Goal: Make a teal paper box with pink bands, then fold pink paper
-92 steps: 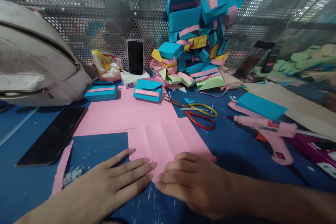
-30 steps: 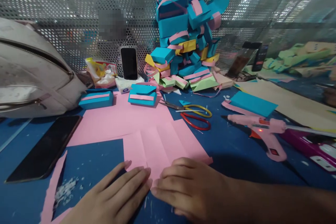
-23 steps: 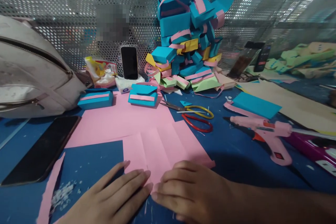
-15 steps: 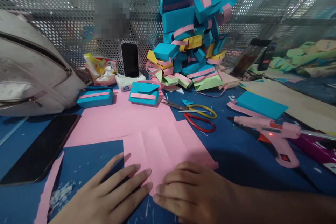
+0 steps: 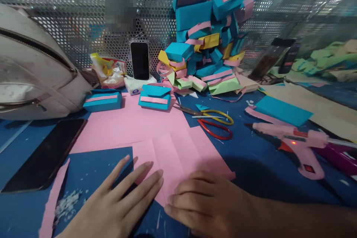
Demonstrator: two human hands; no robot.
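Observation:
A creased sheet of pink paper [image 5: 178, 148] lies on the blue table in front of me, with several parallel fold lines across it. My left hand [image 5: 122, 197] is spread flat with its fingertips on the sheet's left near edge. My right hand [image 5: 195, 200] presses on the near edge of the same sheet, its fingers curled and close together; the thumb is hidden. Beyond it lies a larger pink sheet [image 5: 111, 130]. Two small blue paper boxes with pink bands, a left one [image 5: 103, 101] and a right one [image 5: 154, 97], sit at its far edge.
Scissors [image 5: 214, 122] with yellow and red handles lie beyond the sheet. A pink glue gun [image 5: 295, 141] with a lit red light rests at right. A black phone [image 5: 44, 152] and a pink strip [image 5: 54, 200] are at left. Stacked paper bags [image 5: 200, 44] rise behind.
The view has shifted slightly. My left fingertips have slid a little away from me along the sheet's edge. The right hand stays pressed on the paper.

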